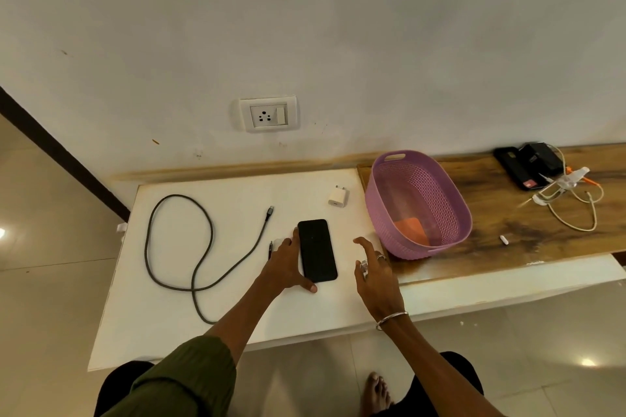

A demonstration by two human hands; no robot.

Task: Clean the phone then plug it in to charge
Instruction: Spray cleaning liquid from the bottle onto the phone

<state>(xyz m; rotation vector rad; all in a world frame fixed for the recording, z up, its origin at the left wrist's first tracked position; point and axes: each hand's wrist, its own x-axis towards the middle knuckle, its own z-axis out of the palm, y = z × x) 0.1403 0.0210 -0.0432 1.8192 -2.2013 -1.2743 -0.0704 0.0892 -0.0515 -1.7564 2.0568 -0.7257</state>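
my left hand (286, 264) hides something small and white while steadying the black phone (316, 250), screen dark, lying flat. my right hand (374, 269) hovers with fingers spread.

A black phone (317, 250) lies on a white table (169, 308), with a dark grey cable (203, 254) to its left and a white charger block (338, 196) beyond. Right, a lilac woven-pattern basket (418, 203) holds an orange cloth (411, 230) on brown wood-grain board (508, 213).
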